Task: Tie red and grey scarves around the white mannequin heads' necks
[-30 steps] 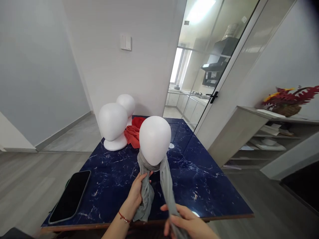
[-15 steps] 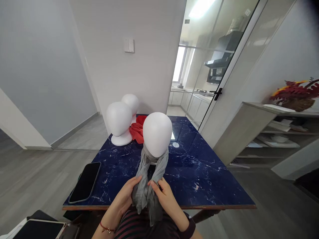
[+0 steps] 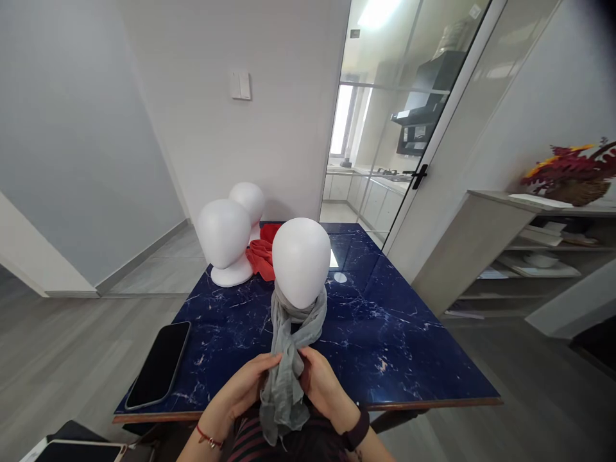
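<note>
A white foam mannequin head (image 3: 301, 260) stands near the front of a dark blue marble-patterned table (image 3: 394, 359). A grey scarf (image 3: 287, 366) is wrapped round its neck, both ends hanging together over the table's front edge. My left hand (image 3: 245, 388) pinches the scarf from the left, fingers closed on the cloth. My right hand (image 3: 321, 384) grips the same bunched ends from the right. The two hands sit close together just below the neck.
Two more white mannequin heads (image 3: 224, 240) stand at the table's back left with a red cloth (image 3: 261, 254) beside them. A black phone (image 3: 160, 364) lies at the front left corner. A shelf unit (image 3: 529, 256) with a flower basket is at the right.
My hands brought the two scarf ends from apart to together in front of the neck, and the scarf now hangs as one bunch. The view has pulled back from the table.
</note>
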### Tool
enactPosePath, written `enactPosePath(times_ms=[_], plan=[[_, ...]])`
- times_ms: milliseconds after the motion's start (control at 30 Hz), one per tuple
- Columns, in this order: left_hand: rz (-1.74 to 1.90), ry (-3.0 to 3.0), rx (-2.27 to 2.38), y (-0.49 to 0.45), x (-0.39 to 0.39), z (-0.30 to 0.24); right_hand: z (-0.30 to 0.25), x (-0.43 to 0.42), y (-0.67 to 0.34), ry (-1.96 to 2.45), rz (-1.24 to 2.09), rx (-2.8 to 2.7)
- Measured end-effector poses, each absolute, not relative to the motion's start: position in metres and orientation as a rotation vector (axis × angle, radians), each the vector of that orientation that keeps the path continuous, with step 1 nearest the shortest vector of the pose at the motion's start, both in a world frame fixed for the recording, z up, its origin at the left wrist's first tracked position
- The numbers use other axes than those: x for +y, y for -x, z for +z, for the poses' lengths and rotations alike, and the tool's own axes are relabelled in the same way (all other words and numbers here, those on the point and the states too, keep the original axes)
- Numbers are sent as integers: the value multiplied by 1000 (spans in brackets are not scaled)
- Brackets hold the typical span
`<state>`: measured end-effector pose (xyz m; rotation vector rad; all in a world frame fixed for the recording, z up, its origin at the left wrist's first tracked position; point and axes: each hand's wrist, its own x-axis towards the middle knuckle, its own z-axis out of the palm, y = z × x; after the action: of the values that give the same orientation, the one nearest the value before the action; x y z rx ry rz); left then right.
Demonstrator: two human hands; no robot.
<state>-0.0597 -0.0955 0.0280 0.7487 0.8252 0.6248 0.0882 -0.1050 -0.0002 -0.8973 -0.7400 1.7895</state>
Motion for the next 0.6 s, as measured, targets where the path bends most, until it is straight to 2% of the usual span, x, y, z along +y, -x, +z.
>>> enactPosePath(times_ms=[100,233,400,600], plan=[[588,-1194,901,56,-96,37,6,-104,-95,873,1839,-756],[576,-1562,916,56,-97,41,14,-101,-100,933,1733,-1097],[585,-1501,891,67,-95,41,12,-93,-110,962,1748,-1182],[803,-1263,1161,82,-97,30,-3,-87,-122,1052,1731,-1060]])
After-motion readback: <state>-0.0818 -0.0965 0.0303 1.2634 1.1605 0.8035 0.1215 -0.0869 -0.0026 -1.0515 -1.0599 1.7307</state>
